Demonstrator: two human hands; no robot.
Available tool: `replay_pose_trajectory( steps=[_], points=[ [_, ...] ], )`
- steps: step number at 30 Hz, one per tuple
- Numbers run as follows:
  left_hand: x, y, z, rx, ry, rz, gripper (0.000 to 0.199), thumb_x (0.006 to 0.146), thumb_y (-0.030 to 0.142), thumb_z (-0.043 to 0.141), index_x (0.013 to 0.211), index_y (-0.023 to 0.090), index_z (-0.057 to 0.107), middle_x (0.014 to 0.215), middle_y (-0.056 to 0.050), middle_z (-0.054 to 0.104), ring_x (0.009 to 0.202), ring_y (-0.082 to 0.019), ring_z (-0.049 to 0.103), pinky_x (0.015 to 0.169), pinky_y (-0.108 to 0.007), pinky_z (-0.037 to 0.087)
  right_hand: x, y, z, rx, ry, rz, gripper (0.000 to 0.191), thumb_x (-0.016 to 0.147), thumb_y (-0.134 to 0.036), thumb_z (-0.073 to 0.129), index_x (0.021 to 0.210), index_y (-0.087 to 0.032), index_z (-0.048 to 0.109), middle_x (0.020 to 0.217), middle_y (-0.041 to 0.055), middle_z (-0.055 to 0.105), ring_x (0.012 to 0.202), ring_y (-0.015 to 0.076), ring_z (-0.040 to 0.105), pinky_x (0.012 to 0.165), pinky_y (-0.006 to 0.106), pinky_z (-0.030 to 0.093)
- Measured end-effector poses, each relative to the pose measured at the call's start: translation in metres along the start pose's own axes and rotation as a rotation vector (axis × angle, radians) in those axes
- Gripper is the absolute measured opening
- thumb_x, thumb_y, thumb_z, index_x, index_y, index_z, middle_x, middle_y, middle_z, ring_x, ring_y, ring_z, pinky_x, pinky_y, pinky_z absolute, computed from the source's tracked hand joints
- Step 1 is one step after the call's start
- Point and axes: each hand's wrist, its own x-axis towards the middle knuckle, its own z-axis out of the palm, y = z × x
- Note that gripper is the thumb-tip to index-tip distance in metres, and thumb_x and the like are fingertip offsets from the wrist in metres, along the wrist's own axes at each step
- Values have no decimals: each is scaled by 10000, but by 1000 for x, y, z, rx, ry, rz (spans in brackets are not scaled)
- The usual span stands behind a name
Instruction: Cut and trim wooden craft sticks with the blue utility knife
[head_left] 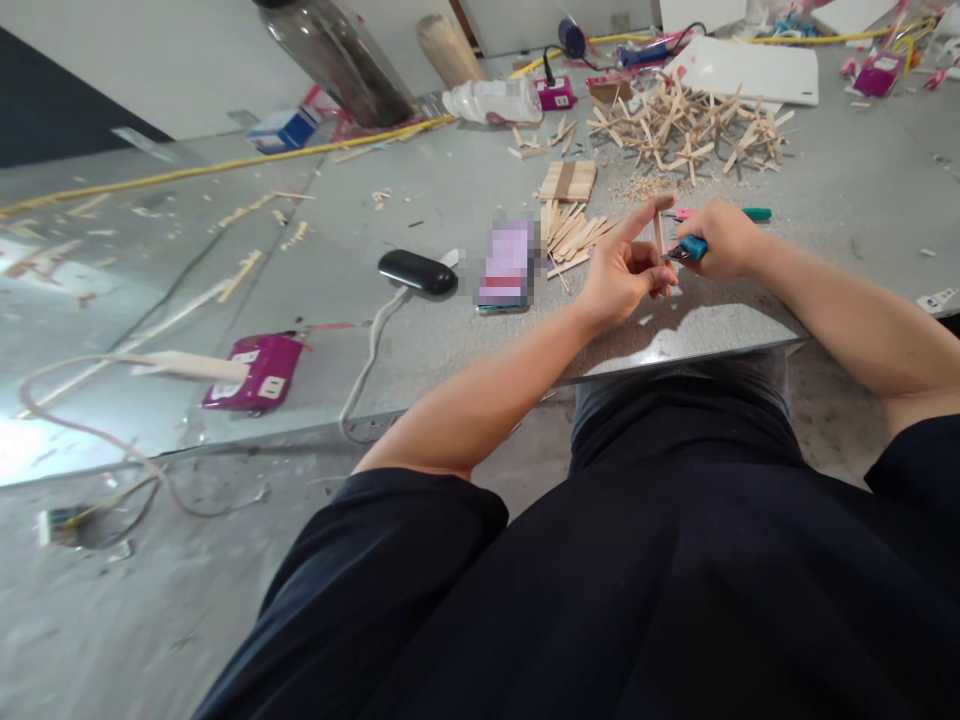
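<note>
My left hand holds a thin wooden stick upright between its fingers, near the table's front edge. Close on its right, my right hand is closed around a blue-handled cutting tool, whose dark metal end is beside the stick. Whether the tool touches the stick is too small to tell. Loose wooden sticks lie fanned out left of my hands, with a banded bundle of sticks just behind them. Farther back is a large pile of joined sticks. A green-and-pink tool lies partly hidden behind my right hand.
A phone, a black oval case and a purple packet with a cable lie to the left. At the back are a dark bottle, a clear bottle and a white board. Wood scraps dot the table.
</note>
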Motion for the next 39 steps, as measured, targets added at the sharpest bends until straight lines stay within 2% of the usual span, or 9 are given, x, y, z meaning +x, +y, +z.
replay_pose_trajectory(
  steps=[3,8,12,16,20,23,26,33,39],
  points=[
    [1,0,1,4,-6,-10,883,841,125,914,1646,240,569,677,73,758,590,-144,733,570,-232,554,-1,-1,2,-22,62,35,342,881,-421,801,707,-251,560,636,58,616,727,230,560,701,421,381],
    [3,4,3,-8,51,-36,911,871,138,868,1701,227,504,672,72,753,568,-137,711,565,-244,547,-2,-6,8,-23,195,90,273,883,-470,795,801,-241,671,749,107,748,769,275,623,697,419,382],
    [3,8,3,-54,68,-31,921,875,173,858,1716,228,487,700,58,767,571,-135,699,561,-248,538,-2,-9,8,-36,308,190,327,956,-521,721,790,-247,655,803,131,763,802,326,671,730,463,419],
    [3,3,0,-62,53,-9,931,880,223,876,1722,203,478,695,53,755,589,-143,698,565,-255,541,-3,-3,-4,-32,437,230,410,1057,-580,588,790,-270,619,807,135,746,848,325,673,734,466,431],
    [8,-9,-8,-17,52,39,958,926,242,843,1782,226,413,733,54,757,603,-122,690,585,-241,548,-4,1,-8,-98,368,189,333,1011,-523,610,783,-281,592,795,113,735,837,315,679,720,445,424],
    [13,-18,-13,44,21,99,968,928,248,835,1795,262,406,770,48,782,591,-109,676,590,-238,554,-2,-5,-3,-103,274,150,274,902,-435,683,725,-277,546,748,74,721,767,276,659,695,415,403],
    [16,-23,-16,42,-12,149,995,905,256,848,1798,267,408,777,43,787,597,-115,685,578,-237,549,-1,-11,0,-74,215,112,277,867,-409,692,694,-273,523,725,51,717,747,257,663,693,402,405],
    [14,-20,-16,-1,-46,141,1014,927,277,846,1819,243,366,797,22,797,624,-129,699,585,-248,559,-4,-11,-5,-60,179,102,312,857,-413,685,666,-280,476,716,59,704,762,282,683,720,427,406],
    [13,-16,-14,8,-58,146,981,969,315,839,1820,219,362,776,23,786,619,-136,706,593,-261,578,-3,-12,-5,-65,135,91,252,848,-400,698,682,-287,546,751,75,740,790,301,687,716,431,382]
  ],
)
